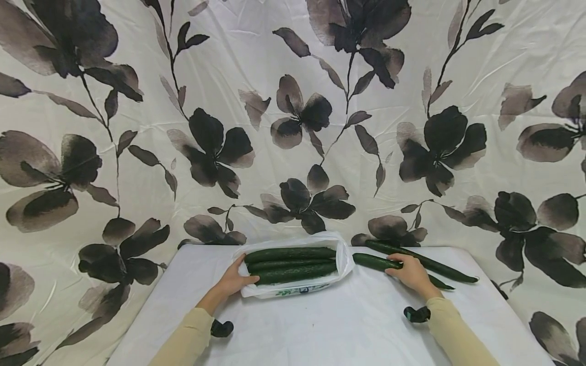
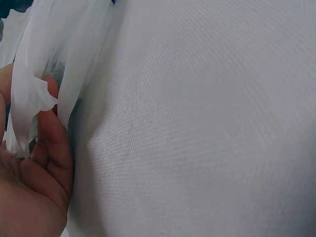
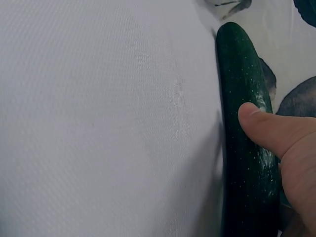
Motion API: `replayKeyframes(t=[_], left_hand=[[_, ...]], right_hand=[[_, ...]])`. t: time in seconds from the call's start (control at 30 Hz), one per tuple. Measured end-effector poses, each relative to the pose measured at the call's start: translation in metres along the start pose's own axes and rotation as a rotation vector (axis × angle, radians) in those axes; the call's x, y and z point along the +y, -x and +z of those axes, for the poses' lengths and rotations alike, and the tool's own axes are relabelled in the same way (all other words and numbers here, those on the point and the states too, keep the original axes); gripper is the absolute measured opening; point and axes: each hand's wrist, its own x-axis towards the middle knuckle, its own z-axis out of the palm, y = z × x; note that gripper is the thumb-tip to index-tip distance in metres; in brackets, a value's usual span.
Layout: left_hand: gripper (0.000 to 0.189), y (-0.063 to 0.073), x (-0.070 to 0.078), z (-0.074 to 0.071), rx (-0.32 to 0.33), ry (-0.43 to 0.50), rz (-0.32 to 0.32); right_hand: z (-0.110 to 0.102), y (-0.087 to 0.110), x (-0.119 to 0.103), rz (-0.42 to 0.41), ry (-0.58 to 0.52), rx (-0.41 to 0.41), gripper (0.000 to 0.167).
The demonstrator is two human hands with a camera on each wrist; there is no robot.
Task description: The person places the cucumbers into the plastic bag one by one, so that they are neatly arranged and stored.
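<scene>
A white plastic bag (image 1: 293, 291) with green print lies on the table, its mouth spread open upward. Three dark green cucumbers (image 1: 293, 275) lie side by side in it. My left hand (image 1: 232, 279) holds the bag's left end, thumb over the rim by the cucumbers; in the left wrist view the fingers (image 2: 55, 143) are partly covered by thin plastic. To the right of the bag, my right hand (image 1: 412, 274) grips another cucumber (image 1: 373, 261), its thumb (image 3: 256, 123) across the skin. This cucumber's tip is close to the bag's right end.
One more cucumber (image 1: 430, 262) lies slanted behind the gripped one, near the table's back edge. A white cloth covers the table (image 1: 316, 330). Right behind it hangs a flower-printed curtain (image 1: 293, 162). Black straps with small devices (image 1: 222, 329) sit at both wrists.
</scene>
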Motion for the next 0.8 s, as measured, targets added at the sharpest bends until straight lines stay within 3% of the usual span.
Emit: replayKeyframes(t=[0.23, 0.6, 0.8], left_hand=[[0.104, 0.0008, -0.0004, -0.0006, 0.004, 0.007, -0.012], [0.104, 0.0021, 0.001, -0.0004, 0.004, 0.008, -0.007], [0.105, 0.0035, 0.0015, -0.0011, 0.002, 0.006, -0.004]], right_hand=[[0.0026, 0.0, -0.0068, 0.001, 0.046, -0.015, 0.052], [0.007, 0.0067, -0.0052, -0.134, 0.082, 0.086, 0.044], [0.0046, 0.0087, -0.0043, -0.127, 0.042, 0.107, 0.046]])
